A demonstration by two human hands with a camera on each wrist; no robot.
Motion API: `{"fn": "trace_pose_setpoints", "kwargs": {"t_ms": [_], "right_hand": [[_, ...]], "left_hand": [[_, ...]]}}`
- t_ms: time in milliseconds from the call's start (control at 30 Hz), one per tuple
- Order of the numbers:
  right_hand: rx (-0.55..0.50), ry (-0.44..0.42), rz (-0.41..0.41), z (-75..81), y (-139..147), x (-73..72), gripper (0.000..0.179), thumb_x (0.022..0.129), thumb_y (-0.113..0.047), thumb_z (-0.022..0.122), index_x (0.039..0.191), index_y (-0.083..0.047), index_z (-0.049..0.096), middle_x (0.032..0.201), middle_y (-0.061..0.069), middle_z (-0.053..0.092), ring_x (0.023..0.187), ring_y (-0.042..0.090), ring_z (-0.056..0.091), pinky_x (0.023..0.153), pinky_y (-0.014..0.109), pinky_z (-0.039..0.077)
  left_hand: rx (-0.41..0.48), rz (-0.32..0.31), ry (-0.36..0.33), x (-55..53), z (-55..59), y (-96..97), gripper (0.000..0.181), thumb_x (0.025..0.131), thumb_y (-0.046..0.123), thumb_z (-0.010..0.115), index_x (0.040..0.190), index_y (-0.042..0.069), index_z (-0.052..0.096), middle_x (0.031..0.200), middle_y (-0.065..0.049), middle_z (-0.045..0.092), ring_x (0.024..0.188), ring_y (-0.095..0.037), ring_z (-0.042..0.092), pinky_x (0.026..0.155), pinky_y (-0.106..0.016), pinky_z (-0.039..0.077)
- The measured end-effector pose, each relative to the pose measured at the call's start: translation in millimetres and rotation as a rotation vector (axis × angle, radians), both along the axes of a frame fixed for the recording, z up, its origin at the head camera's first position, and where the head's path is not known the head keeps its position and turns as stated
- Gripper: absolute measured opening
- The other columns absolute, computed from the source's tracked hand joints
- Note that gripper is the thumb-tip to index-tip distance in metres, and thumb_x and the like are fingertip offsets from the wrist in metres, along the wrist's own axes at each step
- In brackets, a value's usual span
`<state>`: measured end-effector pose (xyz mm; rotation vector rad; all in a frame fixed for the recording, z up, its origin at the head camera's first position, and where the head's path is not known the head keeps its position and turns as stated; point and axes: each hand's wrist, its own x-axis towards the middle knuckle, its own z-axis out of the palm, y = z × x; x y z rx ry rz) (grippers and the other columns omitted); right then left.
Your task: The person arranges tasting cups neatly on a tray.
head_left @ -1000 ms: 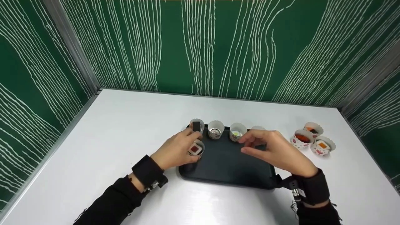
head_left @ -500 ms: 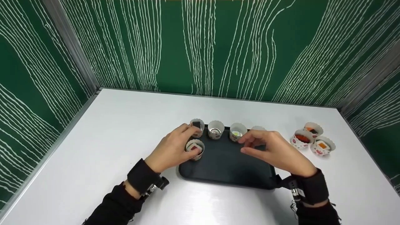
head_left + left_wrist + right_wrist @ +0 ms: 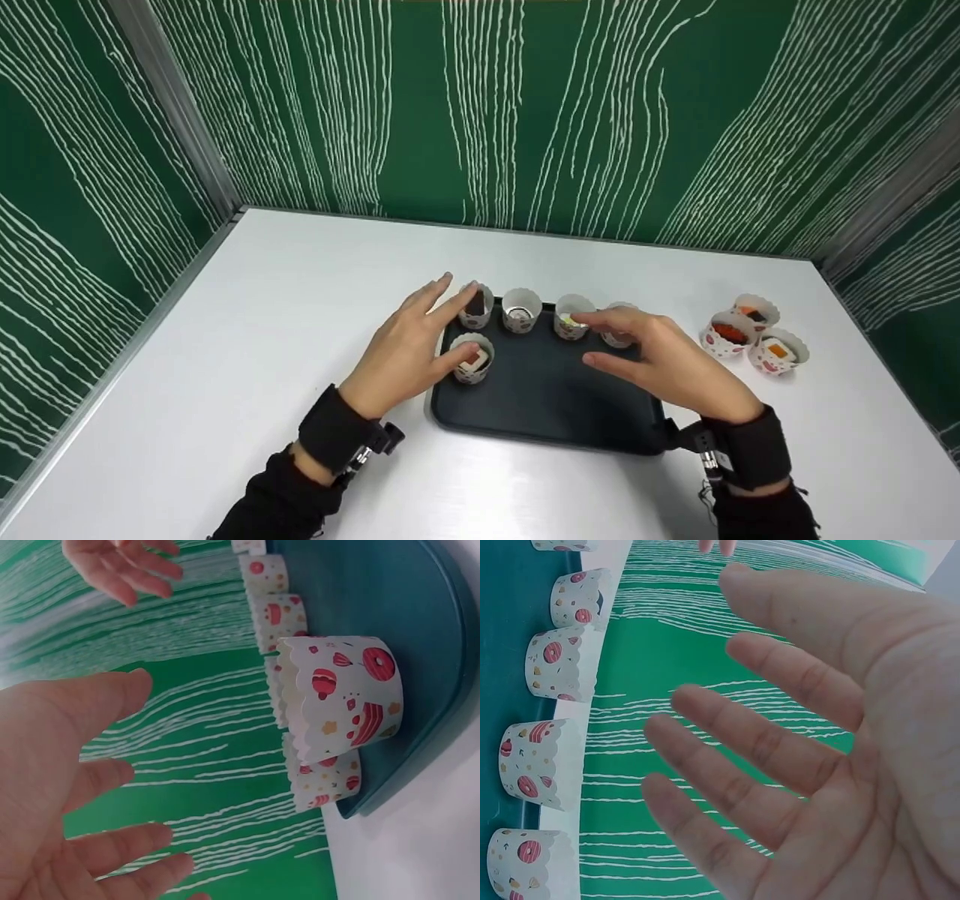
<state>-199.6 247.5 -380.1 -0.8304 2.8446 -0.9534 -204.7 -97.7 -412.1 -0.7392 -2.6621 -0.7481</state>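
Note:
A dark rectangular tray [image 3: 555,405] bears several patterned paper baking cups. At its left, a baking cup [image 3: 471,373] holds a white square piece with a reddish-brown top; my left hand [image 3: 401,349] hovers beside it, fingers spread and holding nothing. The left wrist view shows this scallop-rimmed cup [image 3: 345,701] apart from the fingers. Behind it stands a cup [image 3: 474,321] with a dark brown block, partly covered by a fingertip. My right hand [image 3: 660,360] hangs over the tray's right side, fingers relaxed, holding nothing, and partly hides the rightmost back cup [image 3: 616,341].
Between the back corners stand a cup [image 3: 519,321] with a pale round piece and a cup [image 3: 571,330] with a yellow and white piece. Three filled cups [image 3: 772,362] cluster on the white table [image 3: 300,285] at right. Green, white-streaked walls [image 3: 420,112] enclose the table.
My left hand has let go of the front-left cup, drawn back to the left and spread its fingers. The right hand's fingers have opened slightly; it stays in about the same place.

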Motion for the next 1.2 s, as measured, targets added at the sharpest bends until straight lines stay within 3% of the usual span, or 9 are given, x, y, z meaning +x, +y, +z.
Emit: {"fn": "trace_pose_setpoints", "kwargs": {"t_ms": [233, 500, 700, 867, 967, 1033, 1200], "right_hand": [[0.013, -0.010, -0.024, -0.6, 9.9, -3.7, 0.059, 0.103, -0.043, 0.072, 0.158, -0.032, 0.054, 0.160, -0.001, 0.057, 0.149, 0.029, 0.054, 0.118, 0.056, 0.047], [0.043, -0.057, -0.078, -2.4, 30.2, -8.8, 0.062, 0.103, -0.043, 0.071, 0.159, -0.025, 0.052, 0.163, 0.009, 0.052, 0.154, 0.040, 0.046, 0.120, 0.066, 0.040], [0.152, 0.025, -0.121, 2.5, 54.0, -12.1, 0.061, 0.103, -0.041, 0.072, 0.158, -0.022, 0.054, 0.159, 0.011, 0.057, 0.149, 0.042, 0.051, 0.112, 0.066, 0.047], [0.208, 0.029, -0.135, 4.1, 76.2, -13.9, 0.060, 0.104, -0.037, 0.072, 0.157, -0.016, 0.055, 0.156, 0.017, 0.058, 0.133, 0.036, 0.060, 0.105, 0.047, 0.051], [0.258, 0.034, -0.150, 2.4, 89.8, -15.2, 0.061, 0.103, -0.038, 0.073, 0.156, -0.014, 0.056, 0.151, 0.018, 0.060, 0.117, 0.029, 0.060, 0.093, 0.036, 0.051], [0.283, 0.039, -0.162, 0.3, 99.3, -16.8, 0.061, 0.102, -0.036, 0.075, 0.155, -0.012, 0.056, 0.145, 0.019, 0.062, 0.117, 0.031, 0.060, 0.093, 0.039, 0.051], [0.305, 0.047, -0.186, -5.5, 125.6, -22.1, 0.063, 0.099, -0.027, 0.079, 0.153, -0.004, 0.056, 0.140, 0.029, 0.060, 0.124, 0.046, 0.056, 0.098, 0.063, 0.050]], "left_hand": [[-0.010, 0.006, 0.008, -0.2, -0.3, -4.0, 0.075, 0.100, 0.040, 0.077, 0.165, 0.023, 0.045, 0.168, -0.024, 0.041, 0.150, -0.048, 0.049, 0.118, -0.061, 0.047], [0.003, 0.018, 0.004, 0.1, 1.2, -6.5, 0.076, 0.098, 0.040, 0.079, 0.165, 0.025, 0.046, 0.168, -0.023, 0.042, 0.147, -0.047, 0.052, 0.114, -0.062, 0.049], [-0.002, 0.027, -0.004, -1.9, 0.9, -7.6, 0.077, 0.098, 0.038, 0.080, 0.165, 0.025, 0.045, 0.168, -0.022, 0.043, 0.147, -0.045, 0.054, 0.111, -0.063, 0.051], [0.009, 0.026, -0.012, -1.8, 0.7, -7.6, 0.076, 0.098, 0.038, 0.080, 0.164, 0.024, 0.046, 0.166, -0.022, 0.045, 0.146, -0.045, 0.054, 0.111, -0.064, 0.051], [0.016, 0.021, -0.021, -0.9, 1.2, -7.4, 0.075, 0.098, 0.038, 0.079, 0.164, 0.024, 0.046, 0.166, -0.022, 0.045, 0.146, -0.044, 0.054, 0.112, -0.064, 0.051], [0.020, 0.019, -0.023, -0.2, 2.0, -7.4, 0.075, 0.098, 0.037, 0.080, 0.164, 0.024, 0.047, 0.166, -0.022, 0.046, 0.147, -0.043, 0.053, 0.112, -0.064, 0.051], [0.030, 0.019, -0.019, 0.8, 3.3, -7.7, 0.075, 0.097, 0.037, 0.080, 0.163, 0.025, 0.047, 0.165, -0.022, 0.047, 0.148, -0.042, 0.053, 0.111, -0.063, 0.052]]}}
